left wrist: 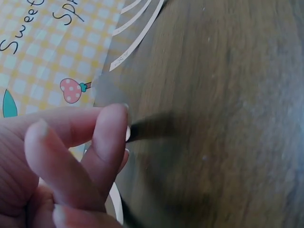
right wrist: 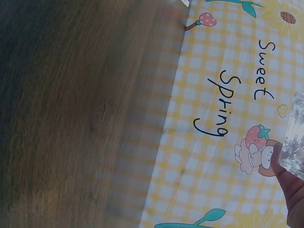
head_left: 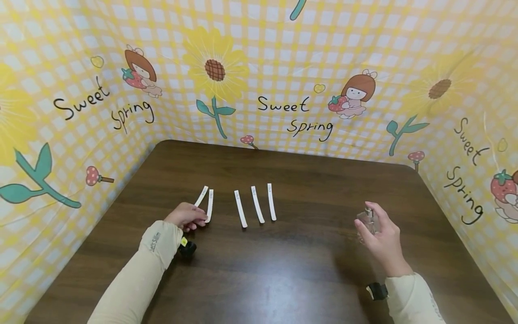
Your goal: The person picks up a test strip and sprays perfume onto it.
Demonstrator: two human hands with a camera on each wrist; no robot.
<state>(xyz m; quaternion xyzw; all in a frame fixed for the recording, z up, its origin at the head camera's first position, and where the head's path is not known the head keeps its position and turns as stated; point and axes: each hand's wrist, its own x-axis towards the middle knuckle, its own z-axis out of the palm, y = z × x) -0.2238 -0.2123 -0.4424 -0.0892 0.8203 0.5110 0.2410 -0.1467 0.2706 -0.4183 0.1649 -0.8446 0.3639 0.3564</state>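
Laying five narrow white paper strips toward the brown wooden table's far edge looks done bar the second from left, pinched by the left hand, while use of the clear glass bottle the right hand grips near the right edge seems unfinished

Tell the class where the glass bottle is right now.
In the head view, the glass bottle is on the right, held in the right hand, to the right of the white strips.
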